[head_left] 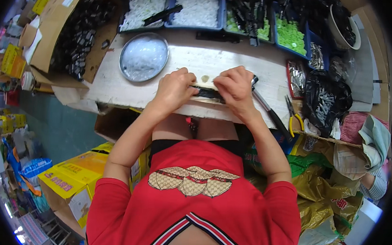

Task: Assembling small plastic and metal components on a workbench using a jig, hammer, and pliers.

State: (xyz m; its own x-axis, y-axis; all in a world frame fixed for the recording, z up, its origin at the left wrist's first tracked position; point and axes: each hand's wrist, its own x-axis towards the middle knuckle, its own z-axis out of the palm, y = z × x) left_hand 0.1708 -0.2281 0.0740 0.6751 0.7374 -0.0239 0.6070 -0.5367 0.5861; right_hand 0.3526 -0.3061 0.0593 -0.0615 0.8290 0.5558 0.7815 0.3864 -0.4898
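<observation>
At the front edge of the white worktable, a short black part [208, 93] lies level between my hands, its kind hard to make out. My left hand [174, 89] is closed with thumb and fingers at the part's left end. My right hand [236, 90] pinches at its right end, the fingertips partly hidden. A pale strip runs just behind the black part, under the fingertips. Beside my right hand lies a hammer [268, 110] with a metal shaft and a black grip. A round metal dish [164, 69] with small clear pieces stands to the left of my left hand.
Blue trays along the back hold white pieces [196, 9] and green pieces [290, 36]. An open cardboard box [42, 45] with black parts stands left. To the right are yellow-handled pliers [294, 116] and a black bag [346, 96] of grey pieces. Another person's sleeve [377, 185] shows far right.
</observation>
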